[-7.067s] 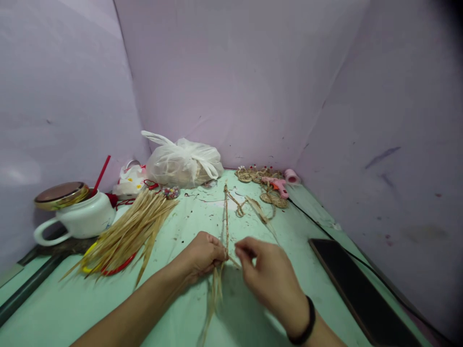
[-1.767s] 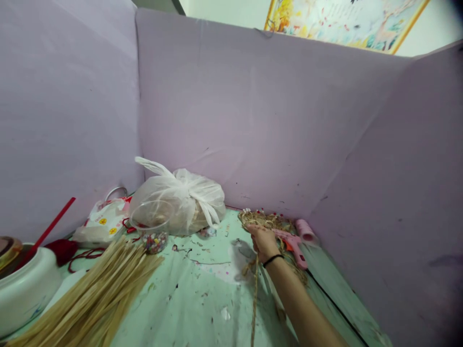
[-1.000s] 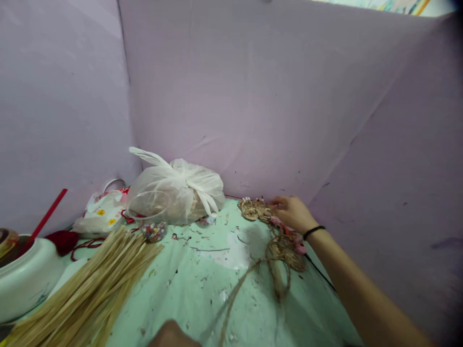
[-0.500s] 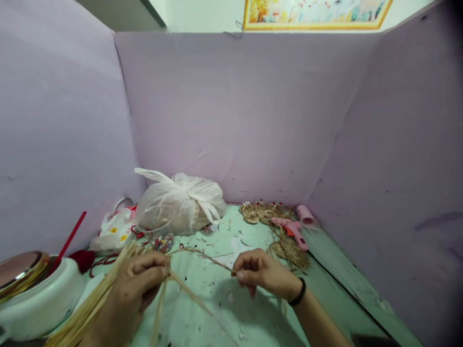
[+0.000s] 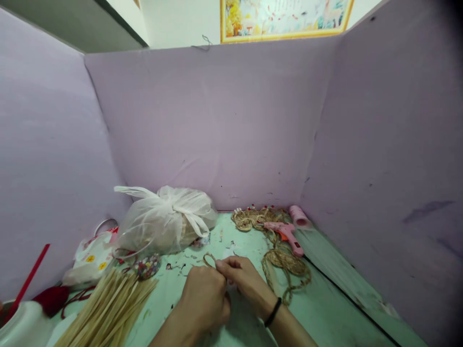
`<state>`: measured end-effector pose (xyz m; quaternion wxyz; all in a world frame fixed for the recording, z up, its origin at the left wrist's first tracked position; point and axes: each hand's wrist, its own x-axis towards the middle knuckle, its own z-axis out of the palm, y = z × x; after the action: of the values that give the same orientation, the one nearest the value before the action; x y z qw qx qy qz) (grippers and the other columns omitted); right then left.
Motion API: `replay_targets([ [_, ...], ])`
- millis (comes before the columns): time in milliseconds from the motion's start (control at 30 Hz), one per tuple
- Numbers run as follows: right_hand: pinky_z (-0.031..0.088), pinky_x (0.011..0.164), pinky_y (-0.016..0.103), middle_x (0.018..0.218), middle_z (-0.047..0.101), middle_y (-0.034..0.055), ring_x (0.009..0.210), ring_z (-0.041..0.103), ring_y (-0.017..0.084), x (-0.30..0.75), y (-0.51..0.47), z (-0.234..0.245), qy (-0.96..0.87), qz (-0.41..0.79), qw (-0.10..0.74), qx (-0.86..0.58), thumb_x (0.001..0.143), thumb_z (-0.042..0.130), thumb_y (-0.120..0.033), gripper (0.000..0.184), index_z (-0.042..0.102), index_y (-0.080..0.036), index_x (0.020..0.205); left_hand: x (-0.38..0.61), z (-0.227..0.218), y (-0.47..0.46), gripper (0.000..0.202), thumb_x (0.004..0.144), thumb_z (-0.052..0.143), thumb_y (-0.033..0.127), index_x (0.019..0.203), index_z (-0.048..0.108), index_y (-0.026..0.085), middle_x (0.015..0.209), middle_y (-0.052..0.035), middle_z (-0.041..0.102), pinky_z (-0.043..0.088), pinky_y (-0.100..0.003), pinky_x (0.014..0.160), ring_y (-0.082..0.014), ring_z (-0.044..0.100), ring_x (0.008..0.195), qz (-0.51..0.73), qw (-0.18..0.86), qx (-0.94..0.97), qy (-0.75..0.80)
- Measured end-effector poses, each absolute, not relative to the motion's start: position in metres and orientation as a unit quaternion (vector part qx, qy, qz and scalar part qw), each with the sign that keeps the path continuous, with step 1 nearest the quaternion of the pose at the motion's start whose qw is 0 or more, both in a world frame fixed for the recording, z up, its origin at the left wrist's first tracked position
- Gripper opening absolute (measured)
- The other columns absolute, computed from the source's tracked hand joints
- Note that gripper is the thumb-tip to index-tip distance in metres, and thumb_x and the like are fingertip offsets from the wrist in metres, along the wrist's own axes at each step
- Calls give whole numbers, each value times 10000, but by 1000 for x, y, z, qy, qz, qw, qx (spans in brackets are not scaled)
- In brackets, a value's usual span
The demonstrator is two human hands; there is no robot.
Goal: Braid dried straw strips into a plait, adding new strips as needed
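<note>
My left hand (image 5: 205, 293) is closed, its back toward me, over the light green tabletop. Pressed against it is my right hand (image 5: 243, 278), thumb and forefinger pinched together, a black band around the wrist. A thin tan straw cord (image 5: 209, 256) runs into both hands and sticks up between them as a small loop. The fingers cover the rest of it. Right of my hands a coil of braided straw cord (image 5: 287, 264) lies on the table, beside a pink glue gun (image 5: 284, 232). To the left rests a bundle of flat straw strips (image 5: 108, 308).
A knotted white plastic bag (image 5: 168, 219) stands at the back, with a pack of colored beads (image 5: 147, 266) before it. A pink spool (image 5: 299, 217) and pinned braided straw (image 5: 249, 219) lie at the back right. The gun's black cable (image 5: 347, 294) crosses the right side. Purple panels surround the table.
My hands, apart before with the straw cord stretched between them, have come together. The cord now forms a small loop at the fingers. The camera view has shifted.
</note>
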<state>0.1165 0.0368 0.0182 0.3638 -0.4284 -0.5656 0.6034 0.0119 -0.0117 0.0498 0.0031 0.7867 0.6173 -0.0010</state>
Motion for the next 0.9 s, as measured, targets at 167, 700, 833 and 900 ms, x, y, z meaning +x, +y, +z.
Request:
replay_targets([
  [167, 297, 480, 218, 472, 483, -21, 474, 399, 84, 112, 46, 1, -555, 561, 384, -479, 583, 636, -360, 253, 545, -128, 541, 12, 44, -11, 272, 661, 432, 216, 766, 658, 109, 748, -167, 651, 439, -391, 669, -280, 614, 709, -14, 38, 831, 555],
  [700, 271, 485, 222, 480, 457, -13, 494, 371, 91, 118, 51, 0, -594, 511, 385, -488, 662, 479, -384, 288, 495, -150, 496, 11, 31, -10, 247, 641, 443, 230, 730, 654, 137, 734, -132, 659, 427, -359, 608, -273, 615, 667, 12, 25, 852, 523],
  [833, 193, 422, 206, 511, 426, -31, 458, 311, 74, 126, 51, 12, -529, 572, 399, -484, 647, 461, -337, 196, 511, -158, 583, 2, 35, -6, 226, 635, 442, 237, 690, 651, 172, 710, -107, 661, 402, -321, 593, -252, 616, 663, 27, 16, 811, 584],
  [900, 151, 407, 205, 492, 375, -39, 446, 288, 72, 130, 48, 20, -525, 588, 392, -475, 638, 445, -320, 183, 505, -159, 576, -4, 35, -2, 227, 633, 442, 246, 677, 654, 179, 707, -107, 660, 383, -307, 588, -245, 614, 676, 35, 7, 783, 621],
])
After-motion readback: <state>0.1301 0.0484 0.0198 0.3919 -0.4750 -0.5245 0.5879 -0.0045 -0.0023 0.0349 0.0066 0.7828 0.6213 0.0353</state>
